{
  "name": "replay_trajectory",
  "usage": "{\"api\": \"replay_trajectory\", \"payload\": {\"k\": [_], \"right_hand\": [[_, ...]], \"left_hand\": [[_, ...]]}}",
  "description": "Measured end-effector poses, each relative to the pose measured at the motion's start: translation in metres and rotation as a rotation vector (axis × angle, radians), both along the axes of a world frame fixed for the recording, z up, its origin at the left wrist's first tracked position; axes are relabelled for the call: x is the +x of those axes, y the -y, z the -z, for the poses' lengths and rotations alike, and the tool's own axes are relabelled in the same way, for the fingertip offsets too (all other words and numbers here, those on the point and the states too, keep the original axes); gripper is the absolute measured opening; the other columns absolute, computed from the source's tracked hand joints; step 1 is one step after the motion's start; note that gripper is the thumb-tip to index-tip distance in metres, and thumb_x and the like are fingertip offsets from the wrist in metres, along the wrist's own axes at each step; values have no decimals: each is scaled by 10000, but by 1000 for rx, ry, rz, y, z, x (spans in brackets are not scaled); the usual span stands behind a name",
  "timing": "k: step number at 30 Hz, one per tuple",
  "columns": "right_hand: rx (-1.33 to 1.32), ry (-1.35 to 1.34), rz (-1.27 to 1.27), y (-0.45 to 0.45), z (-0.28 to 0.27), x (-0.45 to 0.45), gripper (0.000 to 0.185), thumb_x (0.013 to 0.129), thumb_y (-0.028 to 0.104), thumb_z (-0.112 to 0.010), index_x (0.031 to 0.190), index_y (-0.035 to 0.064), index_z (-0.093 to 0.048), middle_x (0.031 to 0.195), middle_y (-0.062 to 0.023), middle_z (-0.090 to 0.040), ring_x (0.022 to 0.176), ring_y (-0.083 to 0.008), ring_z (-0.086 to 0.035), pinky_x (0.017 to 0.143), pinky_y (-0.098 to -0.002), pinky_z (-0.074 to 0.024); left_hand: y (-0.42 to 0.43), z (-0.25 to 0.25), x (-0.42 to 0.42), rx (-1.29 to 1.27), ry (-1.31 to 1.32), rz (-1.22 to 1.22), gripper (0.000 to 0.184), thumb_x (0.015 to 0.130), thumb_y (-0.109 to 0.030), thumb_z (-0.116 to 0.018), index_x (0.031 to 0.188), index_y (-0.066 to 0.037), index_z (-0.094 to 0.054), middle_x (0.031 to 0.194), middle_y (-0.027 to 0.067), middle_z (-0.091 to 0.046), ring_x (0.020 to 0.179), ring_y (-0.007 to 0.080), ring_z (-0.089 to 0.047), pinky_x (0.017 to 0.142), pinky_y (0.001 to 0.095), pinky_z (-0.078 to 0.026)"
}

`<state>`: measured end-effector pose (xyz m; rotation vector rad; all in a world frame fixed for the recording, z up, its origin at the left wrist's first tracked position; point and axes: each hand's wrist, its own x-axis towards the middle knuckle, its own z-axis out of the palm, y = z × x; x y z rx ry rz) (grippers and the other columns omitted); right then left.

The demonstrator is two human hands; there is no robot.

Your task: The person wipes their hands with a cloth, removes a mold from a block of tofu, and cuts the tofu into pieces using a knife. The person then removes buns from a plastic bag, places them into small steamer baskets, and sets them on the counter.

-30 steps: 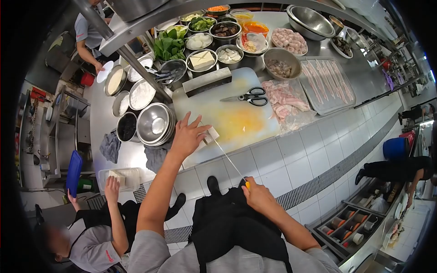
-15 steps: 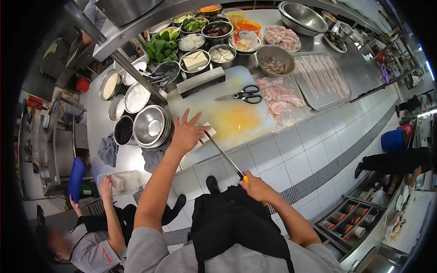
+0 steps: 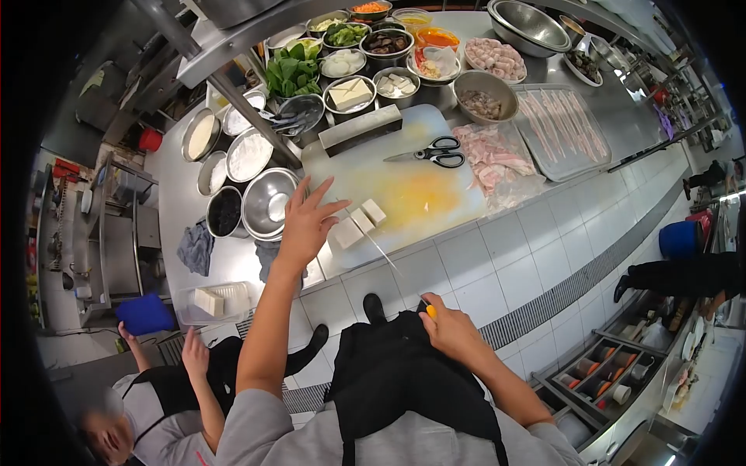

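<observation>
A: What is between the two hands?
B: White tofu (image 3: 346,234), apparently, smooth and matte, with flat faces and crisp, straight edges. Smaller blocky pieces lie at its right end, the outermost (image 3: 374,210) angled slightly away.

A: Where is it?
B: On the near-left edge area of a pale cutting board (image 3: 458,203), stained yellow-orange to the right of the tofu.

A: And the hands?
B: The left hand (image 3: 307,224) is wide, its fingers fanned out just beside the tofu; whether a fingertip touches it, I cannot tell. The right hand (image 3: 453,332) is closed around the yellow handle of a knife (image 3: 431,312), whose thin blade slants up to the tofu.

A: What lies around it?
B: Black-handled scissors (image 3: 446,153) and a long grey block (image 3: 360,130) on the board, with a metal bowl of cut tofu (image 3: 350,95) beyond.
</observation>
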<state>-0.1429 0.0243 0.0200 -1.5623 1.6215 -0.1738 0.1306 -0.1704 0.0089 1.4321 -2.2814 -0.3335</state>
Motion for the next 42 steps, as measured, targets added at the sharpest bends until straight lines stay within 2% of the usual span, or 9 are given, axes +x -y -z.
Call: {"api": "replay_trajectory", "payload": {"k": [2, 17, 26, 35, 37, 38, 40, 41, 42], "right_hand": [[21, 7, -21, 0, 1, 11, 425, 992, 298, -515, 1342, 76, -421, 772, -282, -655, 757, -492, -636, 699, -541, -501], [60, -30, 50, -9, 7, 51, 411, 994, 319, -495, 1326, 82, -446, 817, -283, -666, 778, -495, -643, 736, -558, -508], [122, -79, 42, -5, 2, 56, 427, 1000, 319, -483, 1337, 65, -417, 858, -290, -666, 808, -503, -641, 757, -564, -505], [137, -66, 82, 7, 55, 63, 476, 1002, 316, -484, 1369, 32, -377, 962, -321, -660, 882, -496, -639, 790, -551, -501], [251, 196, 80, 15, 45, 52, 489, 994, 332, -503, 1373, 40, -403, 982, -315, -657, 890, -473, -645, 802, -519, -499], [231, 193, 87, 23, 31, 51, 489, 994, 332, -503, 1373, 40, -403, 982, -315, -657, 890, -473, -645, 802, -519, -499], [517, 172, 133, 35, -1, 49, 494, 985, 342, -522, 1379, 62, -423, 976, -315, -652, 913, -455, -644, 827, -495, -490], [126, 188, 52, 13, 46, 42, 484, 979, 339, -531, 1383, 92, -426, 934, -310, -656, 864, -465, -649, 791, -508, -501], [115, 186, 53, 5, 43, 41, 484, 979, 339, -531, 1383, 92, -426, 934, -310, -656, 864, -465, -649, 791, -508, -501]], "left_hand": [[-6, -3, 9, 15, 124, 56, 417, 761, -124, -760, 1129, -319, -732, 1464, 9, -494, 1390, 394, -348, 1094, 567, -314], [5, 20, 23, 38, 188, 220, 336, 687, -202, -816, 1009, -270, -747, 1486, -2, -451, 1438, 374, -255, 1139, 638, -229], [10, 23, 22, 48, 252, 276, 272, 731, -238, -778, 1001, -263, -757, 1506, 38, -424, 1456, 390, -203, 1139, 684, -177], [15, 21, 21, 93, 288, 304, 322, 721, -250, -777, 1040, -287, -747, 1508, 39, -424, 1467, 399, -178, 1150, 677, -142], [14, 23, 20, 75, 261, 315, 324, 723, -253, -776, 1043, -289, -746, 1509, 39, -422, 1468, 402, -176, 1148, 680, -140], [14, 25, 21, 69, 241, 321, 326, 724, -256, -775, 1046, -292, -744, 1510, 40, -419, 1470, 405, -173, 1147, 682, -138], [16, 26, 22, 33, 220, 338, 328, 727, -256, -773, 1052, -287, -743, 1507, 52, -420, 1463, 412, -187, 1140, 690, -139], [16, 27, 22, 16, 216, 333, 345, 703, -246, -792, 1042, -292, -742, 1508, 43, -416, 1459, 411, -192, 1141, 688, -158], [15, 26, 22, 2, 213, 327, 364, 679, -236, -812, 1031, -298, -740, 1509, 33, -412, 1456, 410, -196, 1142, 686, -178]]}}
